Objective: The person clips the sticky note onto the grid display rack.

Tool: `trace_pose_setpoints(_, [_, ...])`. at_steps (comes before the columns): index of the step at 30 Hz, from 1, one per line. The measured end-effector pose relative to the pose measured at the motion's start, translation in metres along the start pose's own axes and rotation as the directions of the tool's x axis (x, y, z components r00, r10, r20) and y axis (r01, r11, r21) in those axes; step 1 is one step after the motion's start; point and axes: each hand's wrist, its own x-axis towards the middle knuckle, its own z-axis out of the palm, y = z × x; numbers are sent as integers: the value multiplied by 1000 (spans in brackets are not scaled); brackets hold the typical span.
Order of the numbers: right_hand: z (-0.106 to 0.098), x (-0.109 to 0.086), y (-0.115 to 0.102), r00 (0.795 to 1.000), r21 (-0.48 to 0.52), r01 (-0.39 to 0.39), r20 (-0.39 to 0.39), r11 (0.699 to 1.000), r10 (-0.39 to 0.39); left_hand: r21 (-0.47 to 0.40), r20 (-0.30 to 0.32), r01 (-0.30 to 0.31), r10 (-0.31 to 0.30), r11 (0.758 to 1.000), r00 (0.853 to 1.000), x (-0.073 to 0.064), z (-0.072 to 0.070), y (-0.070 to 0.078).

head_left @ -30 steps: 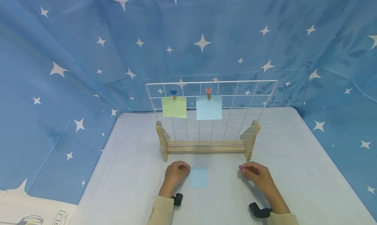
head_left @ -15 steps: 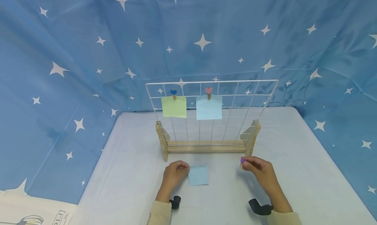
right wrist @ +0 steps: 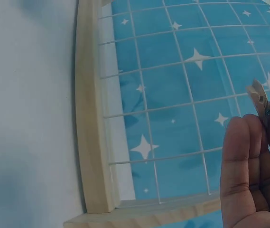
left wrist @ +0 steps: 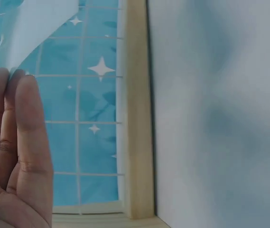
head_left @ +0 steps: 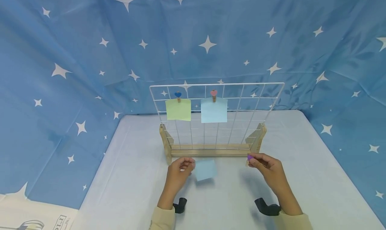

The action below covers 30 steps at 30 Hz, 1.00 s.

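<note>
My left hand (head_left: 178, 173) pinches a light blue paper note (head_left: 205, 170) by its left edge, and the note hangs tilted above the table. In the left wrist view the note (left wrist: 42, 28) sticks out past the fingertips. Between thumb and fingers, my right hand (head_left: 269, 168) pinches a small wooden clothespin (head_left: 250, 158) with a purple decoration. Its wooden tips (right wrist: 258, 95) point up in the right wrist view. Both hands are in front of the white wire grid (head_left: 238, 129), which stands in a wooden base (head_left: 211, 152).
On the grid hang a green note (head_left: 178, 110) under a blue heart clothespin (head_left: 178, 95) and a light blue note (head_left: 214, 111) under a pink heart clothespin (head_left: 213, 94). A white cloth covers the table (head_left: 135, 149). Behind is a blue star-patterned curtain (head_left: 193, 29).
The left hand has lifted the blue note off the table and moved it toward the grid. My right hand has risen forward with the clothespin.
</note>
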Motion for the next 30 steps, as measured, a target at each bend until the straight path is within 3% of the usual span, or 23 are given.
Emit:
trace_pose_setpoints(13, [-2, 4, -10, 1000, -52, 26, 10, 998, -26, -111, 16, -2, 4, 994, 1000, 0, -1, 14])
trace_pose_setpoints(30, [-9, 11, -17, 995, -79, 95, 29, 992, -93, -128, 18, 3, -1, 992, 1000, -2, -5, 35])
